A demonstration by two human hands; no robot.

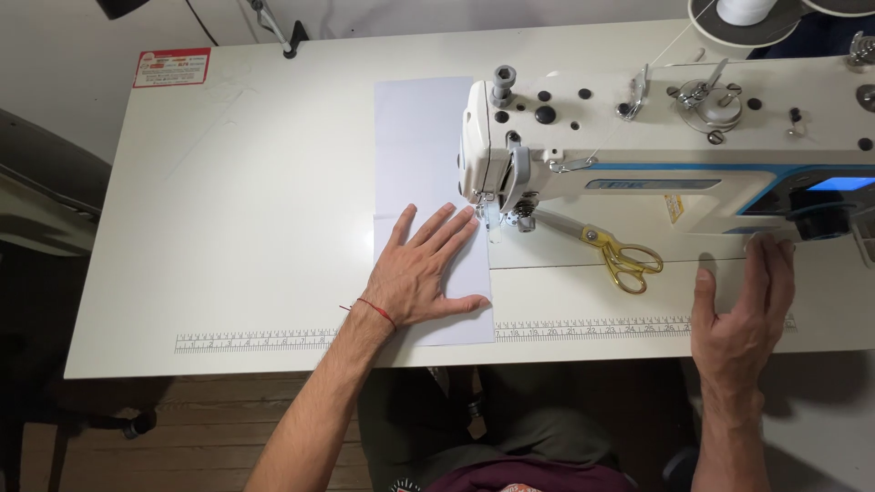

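White fabric panel (421, 173): thin, light, limp, likely slippery; laid mid-surface, near edge overhanging, pinned beneath flat-spread left hand (424, 273) by the needle, best held so; right hand (743, 314) open, touching the machine's handwheel (825, 219).

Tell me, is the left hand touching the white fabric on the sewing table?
Touching. The head view shows the left hand pressed flat, fingers spread, on the white fabric.

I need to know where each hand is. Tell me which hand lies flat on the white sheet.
The left hand, fingers spread on the white sheet near the needle. The right hand reaches the sewing machine instead.
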